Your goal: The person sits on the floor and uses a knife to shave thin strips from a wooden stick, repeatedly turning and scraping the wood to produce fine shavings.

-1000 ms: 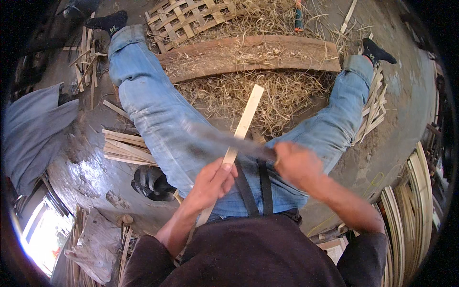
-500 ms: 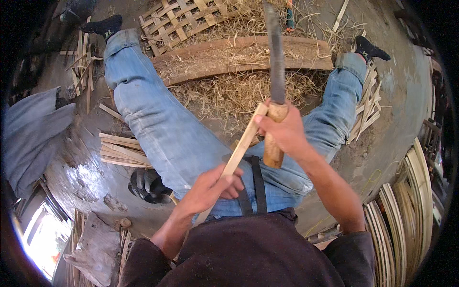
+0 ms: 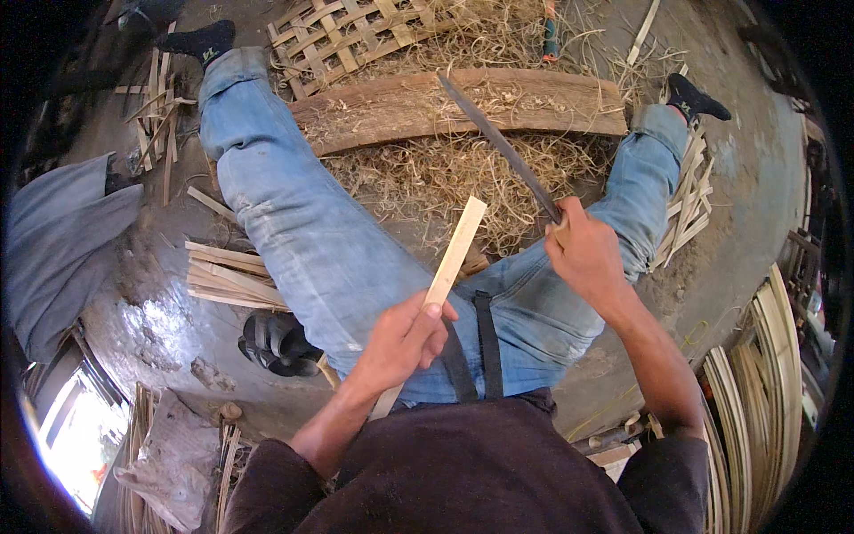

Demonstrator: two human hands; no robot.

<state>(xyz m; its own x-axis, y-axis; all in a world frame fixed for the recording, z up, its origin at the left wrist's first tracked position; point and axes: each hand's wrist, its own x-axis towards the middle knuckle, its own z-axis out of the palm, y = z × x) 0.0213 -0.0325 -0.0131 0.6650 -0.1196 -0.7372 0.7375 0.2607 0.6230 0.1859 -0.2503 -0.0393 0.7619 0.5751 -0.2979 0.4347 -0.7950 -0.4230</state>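
Observation:
My left hand (image 3: 405, 338) is closed around a pale, flat wooden strip (image 3: 457, 249), which slants up and to the right over my lap. The strip's lower end passes under my forearm toward my waist. In my right hand (image 3: 585, 256) is a long-bladed knife (image 3: 503, 147), its handle mostly covered by my fingers. The dark blade points up and to the left, with its tip over the wooden plank (image 3: 374, 120). Blade and strip are apart.
Curly shavings (image 3: 463, 187) lie around the plank between my legs. Beyond it is a woven lattice panel (image 3: 347, 40). Cut strips (image 3: 229, 274) lie beside my left leg, near black sandals (image 3: 276, 345). Long strips (image 3: 756, 409) stand at the right, and a grey cloth (image 3: 67, 249) lies left.
My right hand has moved right, away from the strip, and its thumb no longer touches it. The knife has swung from upright to tilted left. My left hand keeps its hold.

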